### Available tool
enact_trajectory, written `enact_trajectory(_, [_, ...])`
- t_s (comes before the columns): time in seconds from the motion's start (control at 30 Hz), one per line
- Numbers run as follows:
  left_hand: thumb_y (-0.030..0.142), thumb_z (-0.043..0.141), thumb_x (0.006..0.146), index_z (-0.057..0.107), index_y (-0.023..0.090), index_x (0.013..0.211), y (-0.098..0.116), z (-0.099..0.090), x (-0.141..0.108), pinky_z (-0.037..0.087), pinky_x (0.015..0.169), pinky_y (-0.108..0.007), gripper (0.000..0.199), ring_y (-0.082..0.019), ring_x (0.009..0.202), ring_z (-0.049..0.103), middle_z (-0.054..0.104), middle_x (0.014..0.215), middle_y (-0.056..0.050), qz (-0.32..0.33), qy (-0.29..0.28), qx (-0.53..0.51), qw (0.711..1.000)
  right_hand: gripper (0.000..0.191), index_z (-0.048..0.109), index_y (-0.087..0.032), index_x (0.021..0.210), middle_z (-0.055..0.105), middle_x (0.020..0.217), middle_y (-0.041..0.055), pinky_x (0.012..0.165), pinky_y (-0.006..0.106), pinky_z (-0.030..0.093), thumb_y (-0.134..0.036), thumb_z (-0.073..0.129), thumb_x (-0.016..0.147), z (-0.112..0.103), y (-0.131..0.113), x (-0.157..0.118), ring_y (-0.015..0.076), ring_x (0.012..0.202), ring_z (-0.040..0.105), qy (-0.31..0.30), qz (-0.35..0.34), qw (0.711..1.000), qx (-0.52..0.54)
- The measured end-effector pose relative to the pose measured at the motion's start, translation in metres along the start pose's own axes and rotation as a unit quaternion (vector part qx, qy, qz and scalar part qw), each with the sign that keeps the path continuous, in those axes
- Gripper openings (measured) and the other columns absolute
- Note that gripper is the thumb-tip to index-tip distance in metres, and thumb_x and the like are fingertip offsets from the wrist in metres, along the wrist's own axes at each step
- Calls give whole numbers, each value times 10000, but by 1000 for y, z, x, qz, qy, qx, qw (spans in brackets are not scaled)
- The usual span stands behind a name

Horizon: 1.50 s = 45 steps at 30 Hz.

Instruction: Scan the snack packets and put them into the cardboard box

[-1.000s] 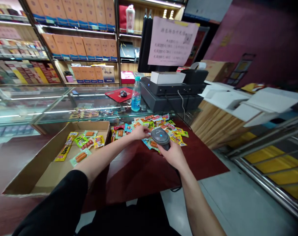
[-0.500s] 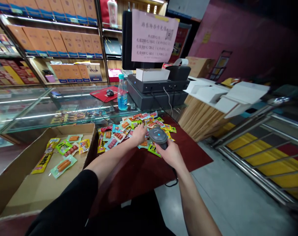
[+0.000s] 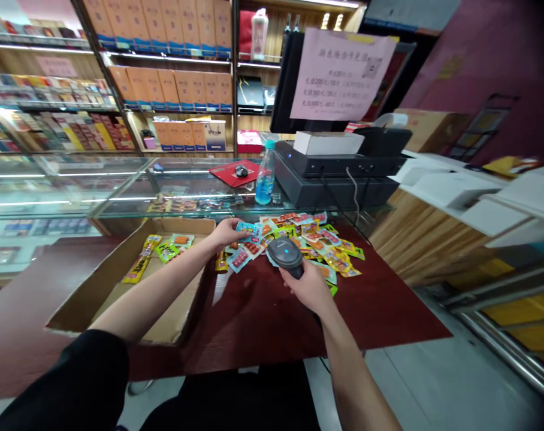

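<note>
Fingers of the left hand (image 3: 227,234) are pinched closed on a small, flat, blue plastic snack packet (image 3: 248,229), raised near the loose pile of colourful plastic snack packets (image 3: 317,236) on the dark red tabletop (image 3: 263,323). The right hand (image 3: 311,285) is wrapped around the handle of a dark grey, rounded plastic handheld scanner (image 3: 284,252), its head just beside the pile; the shallow brown cardboard box (image 3: 119,299) lies under the left forearm, with several packets inside.

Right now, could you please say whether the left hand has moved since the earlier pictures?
Yes, leftward: the left hand was right of the plastic bottle, and now is left of it.
</note>
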<state>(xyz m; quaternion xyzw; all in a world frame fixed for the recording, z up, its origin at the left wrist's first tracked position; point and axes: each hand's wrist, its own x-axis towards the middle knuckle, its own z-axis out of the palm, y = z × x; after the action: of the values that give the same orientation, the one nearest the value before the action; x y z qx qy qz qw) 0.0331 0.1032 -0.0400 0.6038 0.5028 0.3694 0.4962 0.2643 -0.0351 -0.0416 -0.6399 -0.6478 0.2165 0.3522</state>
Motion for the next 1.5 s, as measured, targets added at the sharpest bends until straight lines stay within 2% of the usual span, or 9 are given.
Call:
enact_trajectory(0.17, [363,833,499,664,127,744,2,-42,-42,529,733,-325,380,-159,682,649,706,745,-32,-21,9,-62,998,344,655,-171,986,714,724,70,603,304,509,-436,592,776,26,-31,-1,243,695,686,-33,-44,997,45])
enact_trajectory(0.3, [385,860,457,679,116,803,1,-56,-55,539,709,-321,474,-156,673,654,712,745,-36,-21,51,-83,995,335,657,-172,1021,722,767,68,670,314,516,-399,593,783,37,-50,-9,251,769,689,-66,-68,993,64])
enact_trajectory(0.4, [397,864,447,691,114,839,-3,-57,-55,545,669,-305,514,-161,669,659,718,753,-43,-20,48,-83,995,303,671,-177,997,730,814,71,699,311,513,-368,601,773,40,-58,-13,244,785,685,-72,-77,992,67])
enact_trajectory(0.53, [427,834,517,709,117,945,-7,-57,-53,548,701,-300,543,-166,715,672,732,832,-62,-7,-4,-87,996,301,669,-180,1004,733,879,77,719,309,509,-339,614,755,41,-59,-13,242,807,684,-46,-83,994,63])
enact_trajectory(0.63, [427,836,516,708,116,976,-7,-57,-53,550,721,-311,569,-173,725,677,732,841,-69,-4,-18,-86,996,320,666,-181,1027,733,849,79,709,312,510,-349,610,760,40,-57,-12,253,807,688,-37,-79,995,55])
enact_trajectory(0.83, [369,847,505,700,111,937,-6,-59,-55,549,708,-313,524,-173,724,676,727,836,-74,-5,-11,-84,996,343,659,-177,1050,730,789,72,661,301,509,-371,597,774,39,-55,-13,254,774,694,-45,-71,995,56])
enact_trajectory(1.03, [289,809,534,709,122,917,-7,-59,-55,524,646,-263,429,-163,702,667,714,746,-28,10,4,-65,998,315,654,-179,1014,721,731,62,612,291,506,-377,590,778,42,-51,-13,254,741,697,-54,-58,995,59])
enact_trajectory(1.27, [360,855,478,691,116,921,-2,-59,-56,543,718,-313,531,-168,709,673,724,816,-60,-15,-5,-81,997,337,660,-180,1039,721,740,59,636,299,509,-385,594,779,41,-51,-13,245,736,694,-51,-63,995,51])
enact_trajectory(1.5, [395,843,506,671,124,900,6,-67,-59,528,628,-275,508,-145,646,656,713,780,-44,-10,30,-65,997,308,667,-179,995,729,763,68,636,296,501,-381,600,773,42,-53,-11,249,744,692,-46,-72,995,51])
